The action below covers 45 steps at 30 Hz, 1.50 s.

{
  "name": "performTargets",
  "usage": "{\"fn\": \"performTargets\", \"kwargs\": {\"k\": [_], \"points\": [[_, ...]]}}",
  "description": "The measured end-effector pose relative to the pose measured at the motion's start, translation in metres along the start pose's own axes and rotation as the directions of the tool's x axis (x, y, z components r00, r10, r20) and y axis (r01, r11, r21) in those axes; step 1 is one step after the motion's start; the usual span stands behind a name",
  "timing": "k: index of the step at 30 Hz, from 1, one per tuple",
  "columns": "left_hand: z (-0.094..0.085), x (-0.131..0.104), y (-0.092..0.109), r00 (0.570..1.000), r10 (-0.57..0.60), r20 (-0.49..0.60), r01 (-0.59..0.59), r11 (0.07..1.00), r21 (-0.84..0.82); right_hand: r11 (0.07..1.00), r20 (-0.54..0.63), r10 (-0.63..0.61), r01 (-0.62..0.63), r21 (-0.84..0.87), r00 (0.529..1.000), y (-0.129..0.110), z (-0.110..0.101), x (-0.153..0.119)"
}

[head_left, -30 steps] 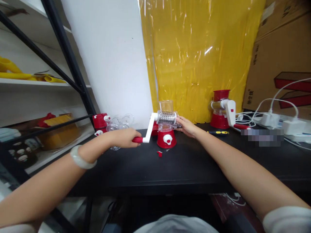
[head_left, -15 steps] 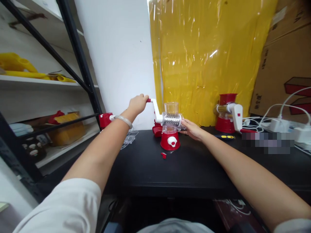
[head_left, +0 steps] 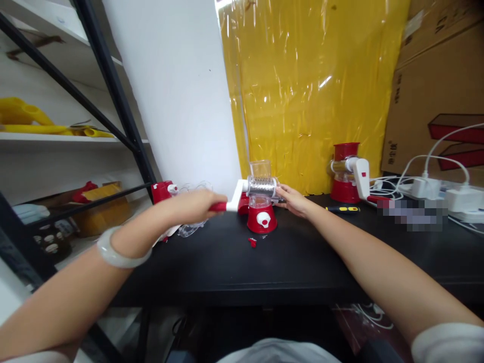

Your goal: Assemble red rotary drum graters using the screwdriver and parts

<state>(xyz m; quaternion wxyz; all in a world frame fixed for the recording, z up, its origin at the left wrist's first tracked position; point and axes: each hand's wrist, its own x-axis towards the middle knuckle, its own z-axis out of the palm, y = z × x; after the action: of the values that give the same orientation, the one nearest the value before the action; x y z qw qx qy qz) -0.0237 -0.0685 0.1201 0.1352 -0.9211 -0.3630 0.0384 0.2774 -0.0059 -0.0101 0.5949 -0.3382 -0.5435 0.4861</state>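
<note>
A rotary grater (head_left: pixel 262 217) with a red base and a clear upper body stands upright on the black table. Its metal drum (head_left: pixel 262 186) lies horizontally in the housing. My left hand (head_left: pixel 198 205) is wrapped round the red grip of the white crank (head_left: pixel 237 195), which points down and to the left. At the drum's right end, my right hand (head_left: pixel 293 200) holds the clear housing between thumb and fingers. Small red pieces (head_left: pixel 252 242) lie in front of the base.
A second grater (head_left: pixel 345 174) stands at the back right, near a yellow-and-black tool (head_left: pixel 343 209), white cables and chargers (head_left: pixel 464 202). Left of the grater lie red and clear parts (head_left: pixel 162 190). Shelves (head_left: pixel 71 137) border the table's left side.
My left hand has swung the crank's grip downward and toward me, from above the drum's level to below it. My right hand stays at the housing. The view has shifted slightly.
</note>
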Motion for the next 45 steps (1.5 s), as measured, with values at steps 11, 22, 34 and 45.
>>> {"fn": "performTargets", "kwargs": {"k": [11,22,34,45], "points": [[-0.028,0.092,-0.056,0.694,-0.196,-0.693,0.447,0.872,0.2,1.0,-0.02,-0.009,0.009,-0.01,1.0,0.002,0.002,0.002],[0.057,0.106,-0.059,0.94,-0.338,-0.041,0.34,0.938,0.065,1.0,-0.047,-0.011,0.01,-0.023,0.999,0.001,0.004,0.0],[-0.05,0.013,-0.02,0.994,-0.043,-0.104,0.036,0.997,-0.07,0.999,-0.024,-0.008,0.007,-0.048,1.0,0.003,0.002,-0.001],[0.003,0.125,-0.076,0.776,-0.269,-0.571,0.392,0.915,0.101,0.996,-0.045,-0.025,0.021,-0.082,0.999,0.002,0.004,0.0]]}}
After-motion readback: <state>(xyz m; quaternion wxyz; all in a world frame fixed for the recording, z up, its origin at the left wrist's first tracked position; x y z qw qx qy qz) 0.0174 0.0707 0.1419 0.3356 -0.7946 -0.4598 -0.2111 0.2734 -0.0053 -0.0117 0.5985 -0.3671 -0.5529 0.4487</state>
